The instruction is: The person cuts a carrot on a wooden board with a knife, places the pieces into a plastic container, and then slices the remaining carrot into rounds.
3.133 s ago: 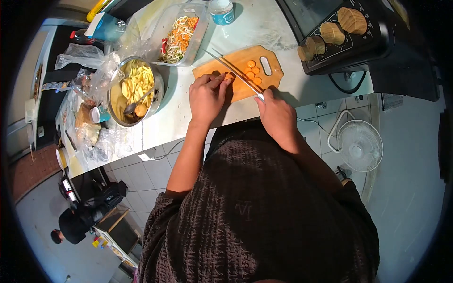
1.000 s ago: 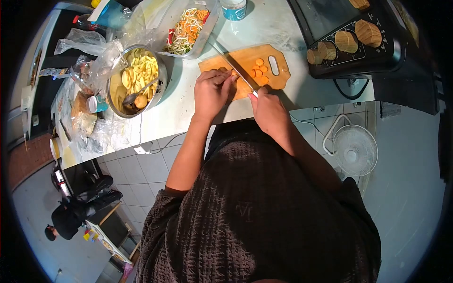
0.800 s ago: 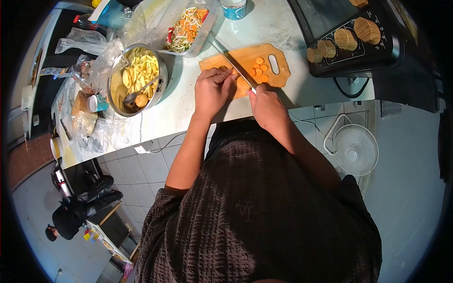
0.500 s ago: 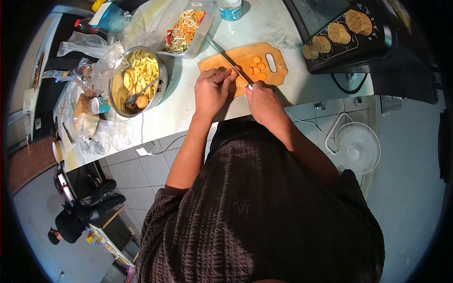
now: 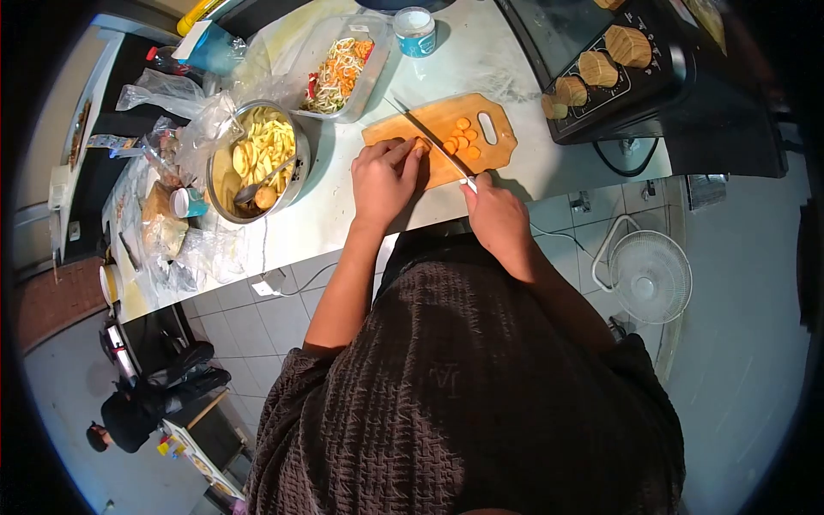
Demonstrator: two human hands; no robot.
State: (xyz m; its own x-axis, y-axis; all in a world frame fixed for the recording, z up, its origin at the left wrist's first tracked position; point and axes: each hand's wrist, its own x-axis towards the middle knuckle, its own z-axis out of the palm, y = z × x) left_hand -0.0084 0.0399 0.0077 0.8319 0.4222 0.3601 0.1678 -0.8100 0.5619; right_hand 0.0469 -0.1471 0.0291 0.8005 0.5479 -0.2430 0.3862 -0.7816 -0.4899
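My left hand [image 5: 383, 182] is closed on a piece of carrot [image 5: 421, 144] at the left part of the wooden cutting board [image 5: 446, 170]. Most of that piece is hidden beneath my fingers. In my right hand [image 5: 498, 215] is the white handle of a long knife [image 5: 439, 146], its blade slanting up and left across the board, right beside the carrot. Several round carrot slices [image 5: 463, 136] lie on the board to the right of the blade, near the handle hole.
A metal pot [image 5: 302, 172] of yellow sliced food with a spoon stands left of the board. Behind it are a plastic container [image 5: 354, 103] of shredded vegetables and a blue-labelled jar [image 5: 415, 34]. A black oven [image 5: 661, 103] stands right; plastic bags [image 5: 210, 129] crowd the left. Another person [image 5: 129, 416] is at lower left.
My right hand and the knife handle have shifted slightly right and down. More carrot slices show beside the blade. My left hand still holds the carrot, and the view has tilted a little.
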